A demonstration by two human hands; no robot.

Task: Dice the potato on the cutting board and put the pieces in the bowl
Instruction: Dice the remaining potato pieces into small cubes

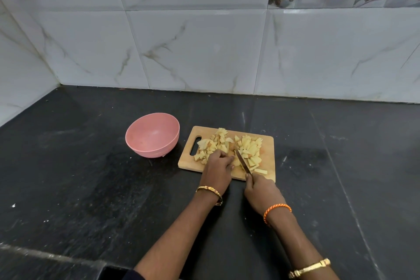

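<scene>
Now I see the left hand (219, 166) curled on the potato pieces (212, 146) on the cutting board (268, 154); right hand (259, 191) grips the knife (243, 161), blade pointing away. Bowl (152, 135) lies left, nearer the left hand.

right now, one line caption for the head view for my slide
Right hand slices potato pieces with a knife on a wooden cutting board; left hand steadies them, pink bowl empty.

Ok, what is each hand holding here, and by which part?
The right hand grips the knife by its handle, blade among the potato pieces. The left hand rests on pieces; whether it grips any cannot be told.
</scene>
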